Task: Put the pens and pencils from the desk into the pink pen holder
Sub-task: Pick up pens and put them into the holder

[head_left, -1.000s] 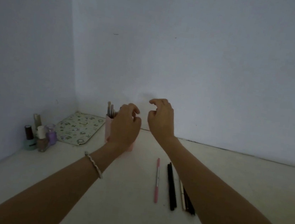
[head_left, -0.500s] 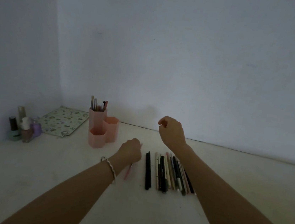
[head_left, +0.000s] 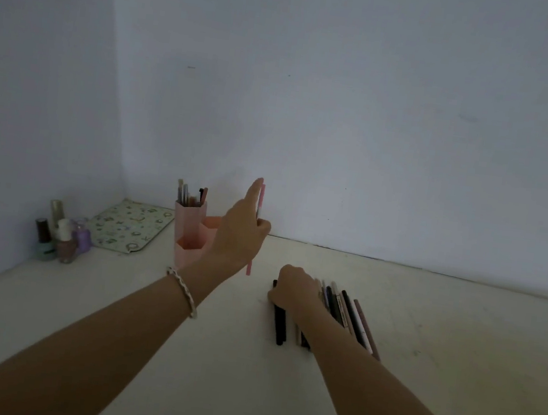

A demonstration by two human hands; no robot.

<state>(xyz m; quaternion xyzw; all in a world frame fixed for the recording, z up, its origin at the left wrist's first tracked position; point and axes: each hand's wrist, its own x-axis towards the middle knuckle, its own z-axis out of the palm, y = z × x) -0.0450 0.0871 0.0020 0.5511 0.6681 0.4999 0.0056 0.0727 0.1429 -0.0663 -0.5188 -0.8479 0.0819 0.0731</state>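
Observation:
The pink pen holder stands on the desk near the back wall, with several pens in its tallest cell. My left hand is raised just right of it and grips a pink pen held upright. Lower right, my right hand rests on a row of pens and pencils lying on the desk, its fingers curled around a black pen at the row's left end.
Several nail polish bottles cluster by the left wall. A patterned flat pad lies behind them in the corner. White walls close off the back and left of the pale desk.
My left hand has lifted the pink pen off the desk and raised it upright beside the holder. My right hand has dropped from mid-air onto the row of pens.

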